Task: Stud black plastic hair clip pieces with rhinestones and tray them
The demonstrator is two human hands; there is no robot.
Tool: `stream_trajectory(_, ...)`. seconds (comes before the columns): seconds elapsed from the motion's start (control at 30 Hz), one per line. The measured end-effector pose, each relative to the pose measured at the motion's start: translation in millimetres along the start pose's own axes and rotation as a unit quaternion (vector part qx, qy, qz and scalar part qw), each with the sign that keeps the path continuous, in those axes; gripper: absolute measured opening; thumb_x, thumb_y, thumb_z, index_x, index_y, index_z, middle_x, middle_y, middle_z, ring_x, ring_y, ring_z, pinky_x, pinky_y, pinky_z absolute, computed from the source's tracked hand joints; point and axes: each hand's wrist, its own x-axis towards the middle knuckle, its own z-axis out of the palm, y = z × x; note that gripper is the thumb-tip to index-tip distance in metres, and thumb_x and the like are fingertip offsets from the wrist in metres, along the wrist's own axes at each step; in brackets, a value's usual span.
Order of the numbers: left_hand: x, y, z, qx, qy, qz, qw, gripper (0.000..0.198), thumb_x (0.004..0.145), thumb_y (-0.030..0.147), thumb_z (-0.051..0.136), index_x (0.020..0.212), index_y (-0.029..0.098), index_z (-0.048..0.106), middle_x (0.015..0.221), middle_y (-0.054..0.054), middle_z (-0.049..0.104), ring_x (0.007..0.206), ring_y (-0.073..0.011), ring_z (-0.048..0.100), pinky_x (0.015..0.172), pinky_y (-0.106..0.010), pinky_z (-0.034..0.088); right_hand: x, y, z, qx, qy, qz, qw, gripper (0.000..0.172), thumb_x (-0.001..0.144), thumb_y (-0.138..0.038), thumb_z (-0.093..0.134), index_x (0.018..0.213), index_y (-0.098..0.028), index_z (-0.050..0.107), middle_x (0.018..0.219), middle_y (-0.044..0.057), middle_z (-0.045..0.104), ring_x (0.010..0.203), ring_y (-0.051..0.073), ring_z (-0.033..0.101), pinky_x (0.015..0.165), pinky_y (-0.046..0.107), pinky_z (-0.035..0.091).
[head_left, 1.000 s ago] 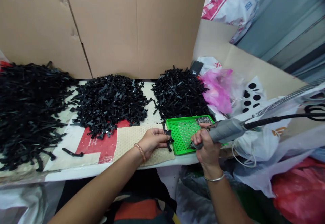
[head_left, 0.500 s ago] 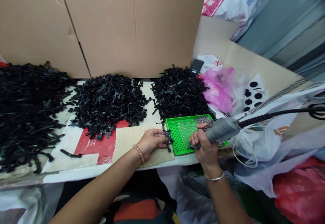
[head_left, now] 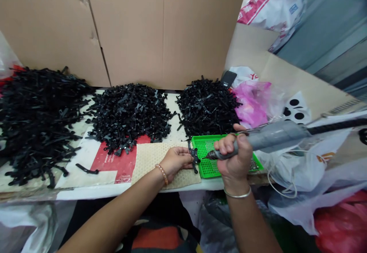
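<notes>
1. Left hand (head_left: 177,162): part (head_left: 195,154) was pinched at the left rim of the tray (head_left: 210,175), beside the mat (head_left: 147,159).
2. Right hand (head_left: 235,155): driver (head_left: 275,133) was gripped, tip (head_left: 211,155) near the part.
3. Risk, as judged: by a slipped tip, the part could have been skewed or the left hand jabbed.
4. Metal bits (head_left: 254,165): held in the tray; spillage by a knock was possible.
5. Piles (head_left: 132,113), three: heaped behind, backed by the box (head_left: 129,35).

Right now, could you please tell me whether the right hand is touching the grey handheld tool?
Touching: the head view shows the right hand gripping the grey handheld tool, its fingers curled around the narrower front end.
</notes>
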Motion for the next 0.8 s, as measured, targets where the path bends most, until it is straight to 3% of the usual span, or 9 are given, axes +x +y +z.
stream_trajectory(0.2, -2.1, 2.0, 1.6, -0.015, -0.007, -0.003, 1.000, 0.020, 0.058, 0.005, 0.078, 0.072, 0.009, 0.065, 0.066, -0.003, 0.065, 0.057, -0.0097, 0.062, 0.058, -0.021, 0.053, 3.8, 23.8, 23.2, 0.000, -0.016, 0.041, 0.999, 0.028, 0.075, -0.038, 0.068, 0.091, -0.022, 0.053, 0.048, -0.011, 0.038, 0.040, 0.007, 0.034, 0.045, 0.020, 0.035)
stream_trajectory(0.8, -1.2, 1.5, 3.4, -0.007, 0.015, -0.009, 1.000, 0.017, 0.061, 0.000, 0.074, 0.071, 0.010, 0.064, 0.063, -0.002, 0.065, 0.057, -0.0095, 0.061, 0.057, -0.020, 0.054, 0.9, 20.0, 20.2, -0.021, -0.020, 0.016, 0.999, 0.025, 0.075, -0.036, 0.067, 0.091, -0.022, 0.054, 0.048, -0.010, 0.040, 0.040, 0.007, 0.035, 0.045, 0.020, 0.036)
